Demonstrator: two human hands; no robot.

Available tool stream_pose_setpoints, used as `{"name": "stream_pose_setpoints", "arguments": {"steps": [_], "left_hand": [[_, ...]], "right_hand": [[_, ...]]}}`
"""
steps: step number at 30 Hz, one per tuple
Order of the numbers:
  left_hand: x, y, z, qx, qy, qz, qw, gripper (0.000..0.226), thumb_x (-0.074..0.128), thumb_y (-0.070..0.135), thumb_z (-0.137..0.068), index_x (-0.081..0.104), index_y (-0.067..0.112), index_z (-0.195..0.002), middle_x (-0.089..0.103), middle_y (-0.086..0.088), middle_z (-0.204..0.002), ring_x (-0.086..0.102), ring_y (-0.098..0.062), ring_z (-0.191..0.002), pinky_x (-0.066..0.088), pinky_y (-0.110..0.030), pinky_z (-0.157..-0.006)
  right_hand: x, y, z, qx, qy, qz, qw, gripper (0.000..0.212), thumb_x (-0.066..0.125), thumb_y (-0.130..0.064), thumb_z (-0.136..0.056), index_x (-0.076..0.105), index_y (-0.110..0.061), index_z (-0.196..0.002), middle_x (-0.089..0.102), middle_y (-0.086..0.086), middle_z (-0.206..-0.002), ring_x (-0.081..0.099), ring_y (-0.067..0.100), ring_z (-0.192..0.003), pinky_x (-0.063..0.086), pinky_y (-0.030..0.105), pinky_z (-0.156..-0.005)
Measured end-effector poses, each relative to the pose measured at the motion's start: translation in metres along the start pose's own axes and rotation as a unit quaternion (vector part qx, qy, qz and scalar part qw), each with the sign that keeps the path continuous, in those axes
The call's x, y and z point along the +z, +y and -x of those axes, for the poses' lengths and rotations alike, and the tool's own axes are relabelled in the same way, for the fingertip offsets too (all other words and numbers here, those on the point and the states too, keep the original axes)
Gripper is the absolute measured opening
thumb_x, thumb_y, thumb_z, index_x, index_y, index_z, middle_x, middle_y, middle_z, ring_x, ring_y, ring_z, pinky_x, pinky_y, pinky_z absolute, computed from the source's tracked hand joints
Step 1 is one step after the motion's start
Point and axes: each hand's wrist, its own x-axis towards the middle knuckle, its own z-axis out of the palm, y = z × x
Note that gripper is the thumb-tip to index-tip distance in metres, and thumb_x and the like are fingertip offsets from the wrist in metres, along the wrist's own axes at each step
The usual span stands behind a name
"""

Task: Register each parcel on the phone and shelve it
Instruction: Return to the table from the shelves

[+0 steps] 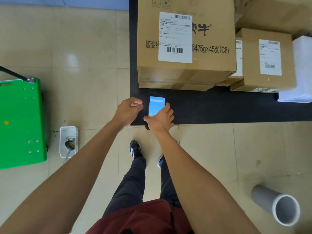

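Under my feet is a pale tiled floor [87,53], and ahead of me lies a black mat [219,110] spread flat on it. On the mat stands a big cardboard box [209,71] with a white shipping label, and just beside it to the right a smaller labelled box [251,65], with what looks like a flatter carton wedged between them, though I can't see it well. A white parcel [302,68] sits at the far right edge. On the tiles stand a green cart [20,122], a white power strip [65,137] and a grey pipe [270,203] lying on its side.
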Motion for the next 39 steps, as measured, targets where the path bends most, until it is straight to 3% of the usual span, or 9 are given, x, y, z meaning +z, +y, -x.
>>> {"name": "stream_pose_setpoints", "arguments": {"steps": [6, 13, 19, 25, 28, 31, 35, 39], "left_hand": [[0.002, 0.015, 0.009, 0.012, 0.005, 0.01, 1.0, 0.022, 0.058, 0.023, -0.099, 0.069, 0.02, -0.118, 0.068, 0.003, -0.119, 0.061, -0.013, -0.111, 0.043, -0.021, -0.086], [0.0, 0.03, 0.026, 0.021, 0.006, 0.044, 0.999, 0.02, 0.057, 0.025, -0.098, 0.069, 0.028, -0.113, 0.068, 0.013, -0.111, 0.061, -0.002, -0.104, 0.051, -0.03, -0.091], [0.004, 0.052, 0.05, 0.069, 0.035, 0.086, 0.993, 0.017, 0.058, 0.023, -0.1, 0.07, 0.025, -0.112, 0.071, 0.011, -0.111, 0.064, -0.006, -0.106, 0.051, -0.028, -0.091], [-0.003, 0.092, 0.074, 0.135, 0.015, 0.152, 0.979, 0.019, 0.057, 0.018, -0.1, 0.069, 0.029, -0.108, 0.076, 0.012, -0.094, 0.07, -0.005, -0.096, 0.052, -0.027, -0.082], [-0.007, 0.113, 0.077, 0.15, 0.01, 0.16, 0.976, 0.022, 0.053, 0.018, -0.102, 0.067, 0.031, -0.113, 0.076, 0.015, -0.093, 0.072, -0.006, -0.094, 0.052, -0.027, -0.08], [-0.009, 0.127, 0.079, 0.169, 0.004, 0.168, 0.971, 0.024, 0.054, 0.017, -0.102, 0.069, 0.032, -0.112, 0.077, 0.012, -0.094, 0.072, -0.009, -0.094, 0.053, -0.029, -0.081], [-0.007, 0.136, 0.082, 0.182, -0.018, 0.178, 0.967, 0.026, 0.058, 0.017, -0.1, 0.073, 0.038, -0.106, 0.077, 0.01, -0.101, 0.074, -0.012, -0.095, 0.053, -0.033, -0.081], [-0.005, 0.138, 0.082, 0.182, -0.02, 0.17, 0.968, 0.022, 0.061, 0.021, -0.099, 0.073, 0.038, -0.106, 0.077, 0.013, -0.1, 0.073, -0.013, -0.095, 0.052, -0.031, -0.08]], "right_hand": [[-0.012, 0.011, 0.011, 0.013, -0.015, -0.053, 0.998, 0.103, 0.088, -0.038, -0.072, 0.025, -0.014, -0.15, 0.039, 0.009, -0.145, 0.04, 0.028, -0.132, 0.044, 0.048, -0.102], [-0.044, 0.023, 0.036, -0.062, -0.012, -0.087, 0.994, 0.104, 0.089, -0.031, -0.068, 0.025, -0.017, -0.149, 0.038, 0.003, -0.143, 0.037, 0.022, -0.127, 0.047, 0.047, -0.101], [-0.094, 0.02, 0.056, -0.107, -0.013, -0.13, 0.986, 0.1, 0.088, -0.028, -0.07, 0.025, -0.021, -0.147, 0.038, -0.003, -0.137, 0.037, 0.01, -0.119, 0.047, 0.028, -0.088], [-0.159, -0.001, 0.072, -0.141, -0.018, -0.153, 0.978, 0.098, 0.087, -0.03, -0.072, 0.026, -0.02, -0.148, 0.046, 0.001, -0.128, 0.05, 0.021, -0.121, 0.055, 0.04, -0.095], [-0.186, -0.013, 0.072, -0.151, -0.028, -0.151, 0.977, 0.091, 0.087, -0.031, -0.073, 0.03, -0.021, -0.145, 0.048, 0.002, -0.125, 0.051, 0.02, -0.118, 0.051, 0.027, -0.075], [-0.201, -0.02, 0.073, -0.164, -0.02, -0.131, 0.977, 0.076, 0.087, -0.033, -0.072, 0.033, -0.03, -0.124, 0.049, 0.001, -0.12, 0.051, 0.019, -0.113, 0.042, 0.021, -0.065], [-0.209, -0.023, 0.077, -0.165, -0.005, -0.116, 0.979, 0.074, 0.088, -0.035, -0.072, 0.03, -0.032, -0.117, 0.047, 0.0, -0.117, 0.052, 0.017, -0.11, 0.046, 0.022, -0.065], [-0.215, -0.022, 0.08, -0.16, -0.006, -0.106, 0.981, 0.07, 0.088, -0.035, -0.072, 0.034, -0.029, -0.117, 0.048, 0.0, -0.118, 0.054, 0.019, -0.107, 0.056, 0.028, -0.075]]}}
